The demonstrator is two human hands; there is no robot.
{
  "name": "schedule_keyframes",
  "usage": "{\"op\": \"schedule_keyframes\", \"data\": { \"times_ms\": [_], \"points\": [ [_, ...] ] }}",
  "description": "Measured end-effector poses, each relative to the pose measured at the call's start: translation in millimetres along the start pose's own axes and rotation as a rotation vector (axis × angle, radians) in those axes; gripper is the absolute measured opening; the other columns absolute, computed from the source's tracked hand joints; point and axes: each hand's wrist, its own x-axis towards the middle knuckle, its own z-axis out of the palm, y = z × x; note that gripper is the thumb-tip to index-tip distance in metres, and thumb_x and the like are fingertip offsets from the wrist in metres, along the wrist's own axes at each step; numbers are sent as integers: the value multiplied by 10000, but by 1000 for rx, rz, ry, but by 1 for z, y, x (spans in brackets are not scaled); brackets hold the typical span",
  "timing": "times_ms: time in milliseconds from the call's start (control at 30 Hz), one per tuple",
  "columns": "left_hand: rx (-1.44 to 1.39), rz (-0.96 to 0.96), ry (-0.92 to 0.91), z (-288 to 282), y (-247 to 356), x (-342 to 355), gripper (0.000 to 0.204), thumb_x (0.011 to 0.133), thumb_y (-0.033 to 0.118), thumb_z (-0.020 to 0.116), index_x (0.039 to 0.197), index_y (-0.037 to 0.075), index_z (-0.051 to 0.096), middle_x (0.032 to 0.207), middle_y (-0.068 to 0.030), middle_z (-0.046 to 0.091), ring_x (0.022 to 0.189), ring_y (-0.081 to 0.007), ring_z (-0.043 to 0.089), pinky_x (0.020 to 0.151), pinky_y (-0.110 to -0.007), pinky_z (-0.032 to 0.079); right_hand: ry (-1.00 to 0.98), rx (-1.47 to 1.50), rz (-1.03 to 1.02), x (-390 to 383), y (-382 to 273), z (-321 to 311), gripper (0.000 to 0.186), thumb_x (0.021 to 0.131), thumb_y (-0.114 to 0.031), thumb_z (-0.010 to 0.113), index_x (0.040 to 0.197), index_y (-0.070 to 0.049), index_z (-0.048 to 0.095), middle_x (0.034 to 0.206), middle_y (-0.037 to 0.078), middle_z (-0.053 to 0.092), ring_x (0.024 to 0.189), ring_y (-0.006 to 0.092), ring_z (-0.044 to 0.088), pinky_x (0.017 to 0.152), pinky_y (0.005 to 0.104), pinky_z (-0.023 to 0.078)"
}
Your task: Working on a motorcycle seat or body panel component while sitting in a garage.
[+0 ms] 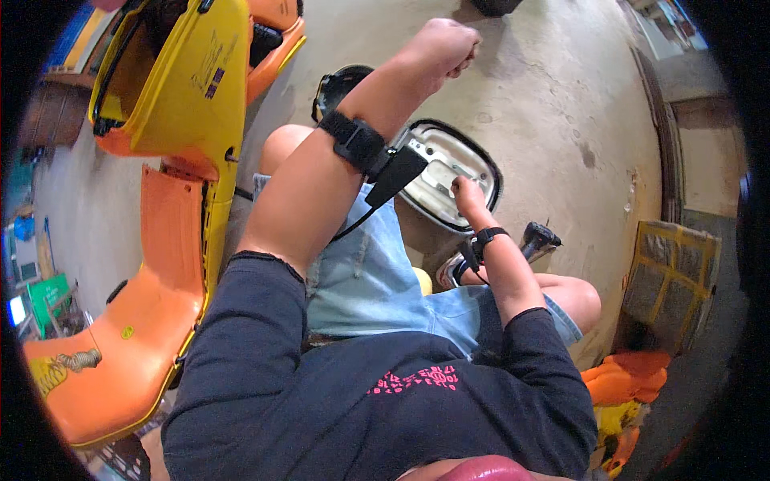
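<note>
My left hand (453, 46) is raised far forward over the floor, its fingers curled into a fist; whatever is inside it, if anything, is hidden. A white, tray-like oval shell with a black rim (451, 143) lies on the floor in front of me. Over its right part is my right hand (469, 199), fingers curled together, with what they may grip too small to make out. Part of the shell is covered by my left arm and the black device (397, 172) strapped to it. A dark power drill (539, 240) stands by my right foot.
Large orange and yellow body panels (172, 232) rise close on my left. Behind my left forearm is a black rounded object (341, 88). At right, a taped, wrapped panel (670, 268) leans near the wall, with orange and yellow parts (630, 381) below it.
</note>
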Motion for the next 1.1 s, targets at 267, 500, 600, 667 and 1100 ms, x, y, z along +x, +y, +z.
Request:
{"op": "schedule_keyframes", "data": {
  "times_ms": [267,500,600,667,1100],
  "points": [
    [83,-89,65,0,2,24,225,832,180,564,638,74,519,562,-17,478,458,-115,412,423,-280,325,18,-31,124,3,-16,37,214,840,-187,502,938,-48,631,934,216,627,896,385,598,761,462,475],
    [243,86,281,33,2,24,224,767,152,512,566,51,510,492,-40,460,375,-162,392,353,-329,266,64,-42,109,5,-21,44,200,855,-177,471,932,-27,580,965,213,595,868,392,593,749,484,466],
    [256,92,275,21,1,25,214,758,148,515,569,48,519,489,-43,461,373,-162,392,356,-331,267,60,-51,35,8,-14,52,190,849,-162,479,932,-20,574,962,214,592,871,393,594,753,480,469],
    [27,79,0,11,-2,27,209,755,145,512,571,46,525,487,-44,462,371,-161,392,356,-331,268,48,-45,28,7,-11,55,183,846,-155,479,934,-24,572,960,210,592,872,393,594,754,477,472],
    [13,0,-47,12,-3,23,214,751,143,488,562,47,522,465,-44,443,351,-146,370,348,-316,260,41,-140,81,4,-16,45,350,893,-302,456,897,-1,634,926,211,635,875,377,614,764,464,481]
  ]
}}
